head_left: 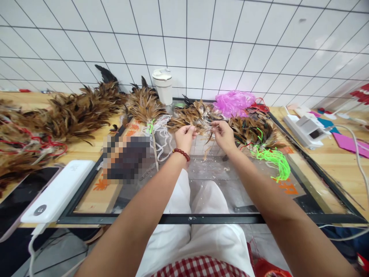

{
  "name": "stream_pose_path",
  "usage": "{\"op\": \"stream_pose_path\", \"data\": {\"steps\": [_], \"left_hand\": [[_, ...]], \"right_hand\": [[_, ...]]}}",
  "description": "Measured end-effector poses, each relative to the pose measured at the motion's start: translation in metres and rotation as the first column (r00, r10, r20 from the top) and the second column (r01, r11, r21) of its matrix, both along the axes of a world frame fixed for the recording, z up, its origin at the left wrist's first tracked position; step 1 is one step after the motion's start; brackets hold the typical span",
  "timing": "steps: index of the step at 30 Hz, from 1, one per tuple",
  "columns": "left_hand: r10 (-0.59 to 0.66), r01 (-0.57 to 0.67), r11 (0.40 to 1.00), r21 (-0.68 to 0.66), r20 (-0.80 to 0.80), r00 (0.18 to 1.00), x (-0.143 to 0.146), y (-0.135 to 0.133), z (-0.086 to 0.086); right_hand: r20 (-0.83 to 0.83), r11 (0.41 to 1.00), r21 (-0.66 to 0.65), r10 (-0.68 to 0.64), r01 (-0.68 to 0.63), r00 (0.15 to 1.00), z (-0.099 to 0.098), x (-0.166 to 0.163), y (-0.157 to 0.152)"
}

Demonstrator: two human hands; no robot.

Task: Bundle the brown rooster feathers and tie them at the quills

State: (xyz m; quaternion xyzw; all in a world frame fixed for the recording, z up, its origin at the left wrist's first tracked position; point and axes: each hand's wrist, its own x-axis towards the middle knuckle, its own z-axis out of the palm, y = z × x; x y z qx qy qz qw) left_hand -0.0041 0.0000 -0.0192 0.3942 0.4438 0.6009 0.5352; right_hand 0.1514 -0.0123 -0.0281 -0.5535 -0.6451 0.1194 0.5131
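Observation:
My left hand point(184, 136), with a red bead bracelet on its wrist, and my right hand point(223, 134) are both pinched on a bundle of brown feathers point(196, 115) held over a glass table top point(213, 173). The fingers of each hand are closed round feather stems. A finished feather duster point(144, 105) on a thin stick lies just left of my left hand, beside loose white string point(164, 132).
Heaps of brown feathers point(75, 111) cover the wooden bench at left. A white cup point(163, 85) stands by the tiled wall. Pink plastic point(233, 103), green cord point(273, 159), a white power bank point(57, 192), a phone point(17, 196) and a white device point(305, 132) lie around.

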Motion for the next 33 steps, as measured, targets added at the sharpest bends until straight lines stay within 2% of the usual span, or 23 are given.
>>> {"op": "stream_pose_path", "data": {"steps": [2,5,8,10,11,13,15,16,17,18,20,22,26,30,33], "left_hand": [[0.003,-0.003,1.0,0.0,0.001,1.0,0.0,0.0,0.0],[0.003,-0.003,1.0,0.013,-0.011,1.0,0.0,0.001,-0.002],[-0.002,0.003,1.0,0.016,-0.039,0.999,0.0,0.002,-0.004],[0.001,0.0,1.0,0.014,-0.041,0.999,0.0,0.003,-0.005],[0.002,-0.002,1.0,0.014,-0.038,0.999,0.0,0.003,-0.005],[0.007,-0.006,1.0,0.017,-0.028,1.0,0.0,0.004,-0.006],[0.007,-0.007,1.0,0.015,-0.011,1.0,0.0,0.004,-0.005],[0.004,-0.004,1.0,0.009,0.004,1.0,0.0,0.004,-0.004],[0.0,0.0,1.0,0.0,0.025,1.0,0.0,0.003,-0.003],[-0.01,0.01,1.0,-0.014,0.05,0.999,0.0,0.002,-0.001],[-0.045,0.05,0.997,-0.051,0.103,0.994,0.0,-0.001,0.003],[-0.114,0.129,0.987,-0.098,0.148,0.982,0.0,-0.006,0.008],[-0.311,0.349,0.921,-0.171,0.217,0.925,0.0,-0.014,0.015],[-0.389,0.438,0.883,-0.167,0.26,0.884,0.001,-0.016,0.015],[-0.434,0.472,0.868,-0.157,0.222,0.873,0.001,-0.017,0.015]], "right_hand": [[0.268,0.997,0.028,-0.071,0.065,0.961,0.0,0.005,-0.003],[0.536,0.985,-0.029,-0.13,0.171,0.834,0.0,0.005,-0.003],[0.673,0.969,-0.084,-0.116,0.232,0.731,0.002,0.0,0.001],[0.693,0.969,-0.099,-0.097,0.228,0.714,0.004,-0.002,0.003],[0.674,0.971,-0.095,-0.098,0.218,0.732,0.005,-0.003,0.004],[0.541,0.981,-0.078,-0.109,0.178,0.834,0.007,-0.003,0.005],[0.236,0.99,-0.104,-0.073,0.1,0.969,0.009,-0.004,0.006],[0.029,0.989,-0.145,-0.022,0.026,0.999,0.01,-0.005,0.006],[-0.188,0.979,-0.188,0.038,-0.074,0.982,0.01,-0.008,0.006],[-0.386,0.958,-0.219,0.091,-0.187,0.918,0.011,-0.01,0.005],[-0.652,0.9,-0.214,0.157,-0.379,0.742,0.011,-0.016,0.003],[-0.754,0.871,-0.165,0.191,-0.462,0.629,0.011,-0.022,0.0],[-0.802,0.859,-0.103,0.226,-0.502,0.552,0.011,-0.027,-0.003],[-0.827,0.861,-0.1,0.206,-0.499,0.522,0.011,-0.028,-0.002],[-0.807,0.864,-0.124,0.199,-0.488,0.556,0.011,-0.027,0.0]]}}
